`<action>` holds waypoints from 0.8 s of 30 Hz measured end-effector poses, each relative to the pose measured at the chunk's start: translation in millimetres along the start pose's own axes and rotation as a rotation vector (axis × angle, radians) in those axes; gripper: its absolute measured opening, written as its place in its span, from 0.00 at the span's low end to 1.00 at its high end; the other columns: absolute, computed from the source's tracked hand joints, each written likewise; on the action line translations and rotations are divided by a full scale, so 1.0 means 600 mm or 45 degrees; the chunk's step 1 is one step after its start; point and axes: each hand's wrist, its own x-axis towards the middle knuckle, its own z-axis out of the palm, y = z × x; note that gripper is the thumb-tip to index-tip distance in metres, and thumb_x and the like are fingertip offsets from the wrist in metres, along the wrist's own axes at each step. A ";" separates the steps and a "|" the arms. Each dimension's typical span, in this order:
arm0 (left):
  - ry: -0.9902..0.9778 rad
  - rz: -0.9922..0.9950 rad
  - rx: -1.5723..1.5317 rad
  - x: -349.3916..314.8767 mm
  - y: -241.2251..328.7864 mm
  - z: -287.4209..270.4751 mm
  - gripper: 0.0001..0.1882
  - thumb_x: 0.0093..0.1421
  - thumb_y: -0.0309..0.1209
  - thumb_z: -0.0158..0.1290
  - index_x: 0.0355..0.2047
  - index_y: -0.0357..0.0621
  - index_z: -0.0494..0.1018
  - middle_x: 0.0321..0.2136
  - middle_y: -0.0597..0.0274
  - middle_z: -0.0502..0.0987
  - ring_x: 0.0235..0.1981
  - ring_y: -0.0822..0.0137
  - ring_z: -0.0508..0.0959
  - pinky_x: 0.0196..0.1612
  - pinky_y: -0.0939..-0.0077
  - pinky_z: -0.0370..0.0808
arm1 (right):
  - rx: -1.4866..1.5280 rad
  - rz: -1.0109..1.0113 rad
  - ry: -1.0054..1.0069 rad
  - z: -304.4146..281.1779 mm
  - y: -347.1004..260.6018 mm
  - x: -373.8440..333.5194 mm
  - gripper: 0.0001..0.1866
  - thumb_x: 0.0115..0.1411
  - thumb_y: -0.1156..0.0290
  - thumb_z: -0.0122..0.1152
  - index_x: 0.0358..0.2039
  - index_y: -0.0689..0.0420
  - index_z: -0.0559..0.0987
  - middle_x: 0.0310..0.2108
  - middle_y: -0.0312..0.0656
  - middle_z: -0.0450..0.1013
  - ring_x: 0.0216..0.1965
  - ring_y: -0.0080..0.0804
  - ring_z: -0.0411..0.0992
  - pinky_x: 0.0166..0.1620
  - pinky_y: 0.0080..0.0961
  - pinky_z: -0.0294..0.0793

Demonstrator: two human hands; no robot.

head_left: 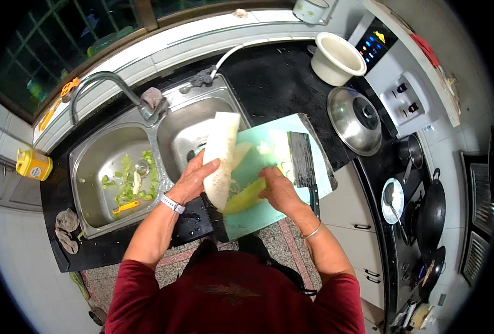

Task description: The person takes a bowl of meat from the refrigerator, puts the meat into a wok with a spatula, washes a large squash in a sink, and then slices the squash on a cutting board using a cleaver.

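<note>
My left hand [193,177] grips a long, pale, peeled piece of gourd [221,156] and holds it tilted above the near left part of a mint-green cutting board [258,217]. My right hand [280,192] closes its fingertips on the end of a yellow-green gourd piece [246,197] low over the board. Behind the pale piece, another light wedge of gourd [240,153] shows in part. A cleaver [301,161] lies flat at the board's right side, its black handle toward me. Small pale scraps [266,149] lie beside its blade.
To the left is a double steel sink [91,167]; green peelings [133,178] and a yellow peeler [125,207] lie in its left basin. A domed pot lid [354,121] and a cream basin [339,58] stand right of the board. Farther right is a stove with a wok [432,214].
</note>
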 end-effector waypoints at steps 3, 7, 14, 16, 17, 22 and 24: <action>-0.044 0.106 -0.127 -0.024 0.010 -0.034 0.32 0.68 0.44 0.50 0.66 0.46 0.55 0.57 0.56 0.68 0.55 0.62 0.73 0.55 0.62 0.74 | 0.029 -0.045 0.110 -0.003 0.004 0.009 0.24 0.47 0.78 0.71 0.45 0.60 0.73 0.35 0.49 0.70 0.36 0.46 0.73 0.40 0.36 0.74; 0.173 0.165 -0.225 -0.065 0.008 -0.063 0.35 0.67 0.56 0.43 0.63 0.42 0.60 0.53 0.55 0.72 0.50 0.61 0.76 0.50 0.62 0.77 | 0.329 -0.220 0.359 -0.027 -0.110 0.054 0.13 0.57 0.79 0.64 0.43 0.61 0.77 0.37 0.43 0.73 0.37 0.28 0.73 0.39 0.25 0.74; 0.306 0.370 -0.405 -0.152 0.007 -0.132 0.32 0.70 0.54 0.38 0.64 0.44 0.57 0.52 0.53 0.72 0.47 0.60 0.77 0.46 0.61 0.79 | 0.700 -0.754 0.405 0.101 -0.313 0.167 0.19 0.59 0.81 0.60 0.52 0.61 0.74 0.53 0.46 0.69 0.49 0.32 0.72 0.48 0.25 0.75; 0.455 0.456 -0.443 -0.178 0.013 -0.143 0.32 0.70 0.54 0.38 0.64 0.44 0.57 0.51 0.53 0.73 0.46 0.61 0.77 0.46 0.62 0.79 | 0.692 -0.794 0.376 0.150 -0.359 0.187 0.19 0.58 0.79 0.61 0.52 0.62 0.74 0.53 0.47 0.69 0.49 0.34 0.72 0.48 0.26 0.75; 0.485 0.503 -0.490 -0.195 0.022 -0.142 0.30 0.71 0.52 0.38 0.64 0.45 0.57 0.50 0.54 0.73 0.45 0.63 0.77 0.45 0.64 0.79 | 0.667 -0.791 0.375 0.171 -0.377 0.192 0.19 0.58 0.79 0.61 0.51 0.62 0.74 0.53 0.47 0.69 0.48 0.34 0.72 0.48 0.26 0.76; 0.676 0.641 -0.413 -0.255 0.032 -0.181 0.27 0.72 0.48 0.38 0.63 0.46 0.58 0.49 0.59 0.72 0.47 0.67 0.76 0.46 0.68 0.78 | 0.501 -1.002 0.556 0.250 -0.481 0.214 0.17 0.52 0.78 0.65 0.44 0.62 0.77 0.46 0.50 0.73 0.42 0.44 0.75 0.44 0.31 0.77; 0.772 0.676 -0.507 -0.275 0.043 -0.188 0.26 0.72 0.48 0.39 0.63 0.46 0.58 0.48 0.60 0.73 0.46 0.68 0.76 0.47 0.69 0.77 | 0.462 -1.057 0.516 0.276 -0.510 0.226 0.15 0.49 0.78 0.65 0.40 0.61 0.78 0.43 0.51 0.74 0.41 0.46 0.75 0.43 0.32 0.76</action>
